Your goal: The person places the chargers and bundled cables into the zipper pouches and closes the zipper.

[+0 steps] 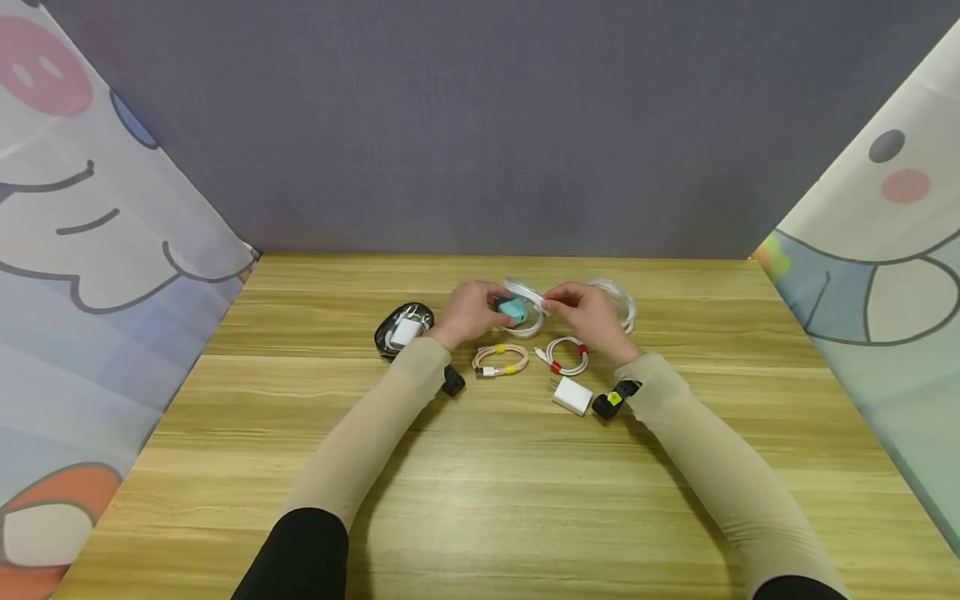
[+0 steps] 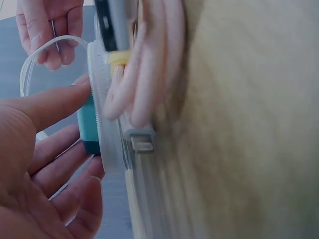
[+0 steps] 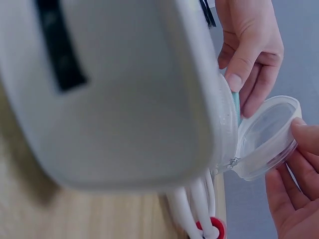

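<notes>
As the left hand (image 1: 467,312) pinches a teal plastic block (image 1: 513,311), the right hand (image 1: 591,317) grips a clear round case (image 3: 268,132). Light-looking, both suit edge holds.

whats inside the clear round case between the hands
A teal block sits at the opening of the clear case, pinched by the left hand. How far in can't be told, nor whether anything lies beneath: the block and hand cover that part.

the right hand (image 3: 301,211) pinches a clear lid (image 3: 269,142) near the left hand (image 3: 256,42).
</notes>
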Motion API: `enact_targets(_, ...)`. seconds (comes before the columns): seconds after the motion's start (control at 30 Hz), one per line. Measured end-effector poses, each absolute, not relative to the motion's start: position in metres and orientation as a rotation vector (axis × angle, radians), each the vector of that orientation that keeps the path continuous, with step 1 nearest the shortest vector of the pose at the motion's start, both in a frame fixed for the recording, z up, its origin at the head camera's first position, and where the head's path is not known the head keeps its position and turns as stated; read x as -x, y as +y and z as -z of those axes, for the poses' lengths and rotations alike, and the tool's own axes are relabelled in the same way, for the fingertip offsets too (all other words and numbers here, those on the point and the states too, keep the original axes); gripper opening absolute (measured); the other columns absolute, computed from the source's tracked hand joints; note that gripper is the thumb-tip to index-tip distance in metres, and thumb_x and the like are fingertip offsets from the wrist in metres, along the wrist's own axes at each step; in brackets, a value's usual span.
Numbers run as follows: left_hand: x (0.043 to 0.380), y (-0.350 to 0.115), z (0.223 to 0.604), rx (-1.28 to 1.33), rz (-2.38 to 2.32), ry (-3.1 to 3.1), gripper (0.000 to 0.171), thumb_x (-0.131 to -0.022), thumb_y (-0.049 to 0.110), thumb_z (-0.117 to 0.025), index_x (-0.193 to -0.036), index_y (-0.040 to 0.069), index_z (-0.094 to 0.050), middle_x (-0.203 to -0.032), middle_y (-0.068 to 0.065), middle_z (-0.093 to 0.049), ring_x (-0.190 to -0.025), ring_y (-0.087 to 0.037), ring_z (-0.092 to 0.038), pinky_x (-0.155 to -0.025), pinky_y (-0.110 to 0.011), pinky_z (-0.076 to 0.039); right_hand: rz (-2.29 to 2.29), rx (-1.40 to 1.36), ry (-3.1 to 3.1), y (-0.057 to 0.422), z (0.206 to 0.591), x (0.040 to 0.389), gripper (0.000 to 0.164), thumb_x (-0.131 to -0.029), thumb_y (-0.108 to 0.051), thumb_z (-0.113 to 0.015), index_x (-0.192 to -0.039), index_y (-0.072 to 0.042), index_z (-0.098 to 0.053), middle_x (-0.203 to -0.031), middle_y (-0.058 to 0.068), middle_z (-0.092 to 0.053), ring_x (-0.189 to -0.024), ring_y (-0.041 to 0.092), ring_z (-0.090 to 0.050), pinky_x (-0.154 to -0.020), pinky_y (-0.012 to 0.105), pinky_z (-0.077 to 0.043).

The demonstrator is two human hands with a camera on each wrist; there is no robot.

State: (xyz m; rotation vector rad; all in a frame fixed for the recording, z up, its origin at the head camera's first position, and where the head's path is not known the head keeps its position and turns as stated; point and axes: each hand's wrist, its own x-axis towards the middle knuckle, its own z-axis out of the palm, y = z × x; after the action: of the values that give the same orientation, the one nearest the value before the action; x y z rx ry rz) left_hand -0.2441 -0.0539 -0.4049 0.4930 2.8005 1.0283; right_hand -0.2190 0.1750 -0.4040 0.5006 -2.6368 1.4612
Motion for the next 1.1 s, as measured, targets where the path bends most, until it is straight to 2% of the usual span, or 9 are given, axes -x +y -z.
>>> enact_targets(0.23, 0.246, -0.053, 0.406, -0.530, -0.940, 2.815, 0.053, -0.082, 0.032, -0.084, -0.130, 0.017, -0.067, -0.117, 0.000, -0.070, -0.101, -0.016, -0.062, -0.089, -0.035, -0.048, -1.465, -0.504, -2.644, 0.177, 0.404, 0.220, 0.016, -0.095, -0.015, -0.070, -0.104, -0.002, -0.074, -0.096, 0.010, -0.073, -0.085, 0.024, -0.067, -0.069, 0.025, -0.050)
enact_targets(0.43, 0.244, -0.060, 0.405, -0.573, -0.998, 2.794, 0.049, -0.083, 0.026, -0.083, -0.128, 0.015, -0.067, -0.119, -0.003, -0.070, -0.108, -0.018, -0.063, -0.096, -0.037, -0.047, -1.457, -0.503, -2.659, 0.178, 0.403, 0.220, 0.015, -0.095, -0.014, -0.069, -0.104, -0.003, -0.074, -0.096, 0.010, -0.073, -0.084, 0.024, -0.066, -0.068, 0.025, -0.050)
enact_targets(0.53, 0.243, -0.064, 0.405, -0.577, -1.049, 2.792, 0.043, -0.085, 0.023, -0.082, -0.125, 0.016, -0.069, -0.117, -0.001, -0.070, -0.106, -0.018, -0.064, -0.095, -0.036, -0.048, -1.457, -0.504, -2.666, 0.178, 0.404, 0.221, 0.015, -0.095, -0.014, -0.070, -0.104, -0.003, -0.074, -0.096, 0.010, -0.073, -0.084, 0.026, -0.066, -0.067, 0.026, -0.049)
enact_targets(0.7, 0.240, -0.069, 0.405, -0.601, -1.116, 2.794, 0.022, -0.087, 0.019, -0.079, -0.108, 0.014, -0.074, -0.104, 0.001, -0.072, -0.096, -0.016, -0.066, -0.088, -0.034, -0.051, -1.466, -0.504, -2.672, 0.178, 0.405, 0.221, 0.015, -0.095, -0.013, -0.070, -0.104, -0.003, -0.075, -0.096, 0.010, -0.073, -0.085, 0.025, -0.066, -0.069, 0.026, -0.049)
enact_targets(0.8, 0.240, -0.070, 0.406, -0.626, -1.130, 2.770, 0.016, -0.087, 0.017, -0.079, -0.102, 0.013, -0.076, -0.099, 0.001, -0.073, -0.093, -0.015, -0.067, -0.087, -0.034, -0.051, -1.453, -0.511, -2.676, 0.178, 0.404, 0.220, 0.014, -0.095, -0.013, -0.070, -0.103, -0.003, -0.075, -0.097, 0.010, -0.073, -0.085, 0.024, -0.065, -0.069, 0.026, -0.049)
enact_targets(1.1, 0.238, -0.068, 0.403, -0.642, -1.112, 2.710, 0.023, -0.087, 0.017, -0.079, -0.109, 0.013, -0.075, -0.108, 0.000, -0.073, -0.102, -0.016, -0.066, -0.094, -0.035, -0.049, -1.413, -0.550, -2.689, 0.178, 0.401, 0.218, 0.013, -0.095, -0.010, -0.069, -0.102, -0.001, -0.074, -0.096, 0.011, -0.073, -0.083, 0.023, -0.064, -0.069, 0.028, -0.049)
